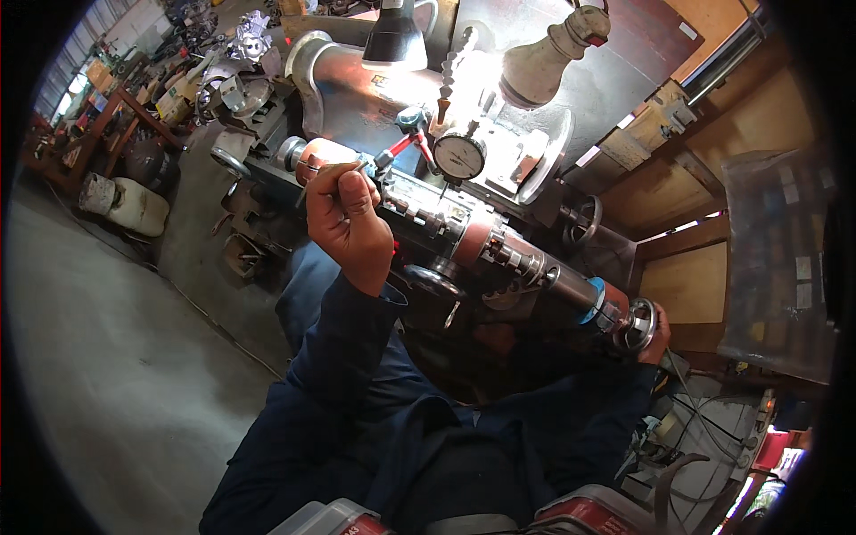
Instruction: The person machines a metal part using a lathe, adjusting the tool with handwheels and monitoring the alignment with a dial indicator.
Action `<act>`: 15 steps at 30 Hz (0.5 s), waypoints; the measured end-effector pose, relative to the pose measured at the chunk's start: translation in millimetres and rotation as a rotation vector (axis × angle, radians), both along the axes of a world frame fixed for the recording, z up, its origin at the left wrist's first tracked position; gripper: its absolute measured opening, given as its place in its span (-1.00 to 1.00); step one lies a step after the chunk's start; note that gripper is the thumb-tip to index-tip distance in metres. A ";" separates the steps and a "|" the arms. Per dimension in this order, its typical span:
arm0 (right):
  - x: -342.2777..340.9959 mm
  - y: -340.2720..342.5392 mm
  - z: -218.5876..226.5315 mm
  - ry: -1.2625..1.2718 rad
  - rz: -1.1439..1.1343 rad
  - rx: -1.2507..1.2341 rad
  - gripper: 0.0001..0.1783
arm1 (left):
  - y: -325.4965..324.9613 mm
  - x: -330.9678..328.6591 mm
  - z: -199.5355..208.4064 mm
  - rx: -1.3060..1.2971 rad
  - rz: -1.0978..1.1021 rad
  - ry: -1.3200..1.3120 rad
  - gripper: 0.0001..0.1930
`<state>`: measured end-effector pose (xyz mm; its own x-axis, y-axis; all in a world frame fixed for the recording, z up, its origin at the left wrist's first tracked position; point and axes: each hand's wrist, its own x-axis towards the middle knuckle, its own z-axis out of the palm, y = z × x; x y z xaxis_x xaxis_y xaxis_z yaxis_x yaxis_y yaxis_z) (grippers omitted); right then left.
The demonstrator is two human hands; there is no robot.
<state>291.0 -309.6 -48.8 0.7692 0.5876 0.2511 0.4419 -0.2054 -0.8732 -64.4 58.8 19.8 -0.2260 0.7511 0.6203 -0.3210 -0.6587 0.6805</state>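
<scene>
The left hand (346, 214) is fisted around a thin rod (332, 167) beside the shaft (499, 250) — the right hand (655, 334) cups the handwheel (638, 324) at its end, under the dial gauge (459, 156).

Colours here: the long shaft (499, 245) running across the middle is bare silver steel with coppery-orange bands and one bright blue ring near its lower right end. The dial gauge (459, 156) up top centre has a white face in a dark rim, on a red arm (403, 147). Sleeves (357, 357) at the bottom are dark navy. Floor (107, 357) on the left is dull grey, wooden panels (687, 285) on the right are tan, lamp shade (394, 40) is black
</scene>
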 end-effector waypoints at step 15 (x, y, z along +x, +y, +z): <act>-0.9 -29.3 -45.7 0.023 -0.050 -0.240 -0.63 | -0.9 -2.0 0.2 -0.040 -0.052 -0.079 -0.87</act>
<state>290.1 -338.9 -94.5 0.8030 0.5890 0.0907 0.4062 -0.4296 -0.8065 -66.4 57.9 20.0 -0.2326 0.7867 0.5718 -0.4077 -0.6127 0.6771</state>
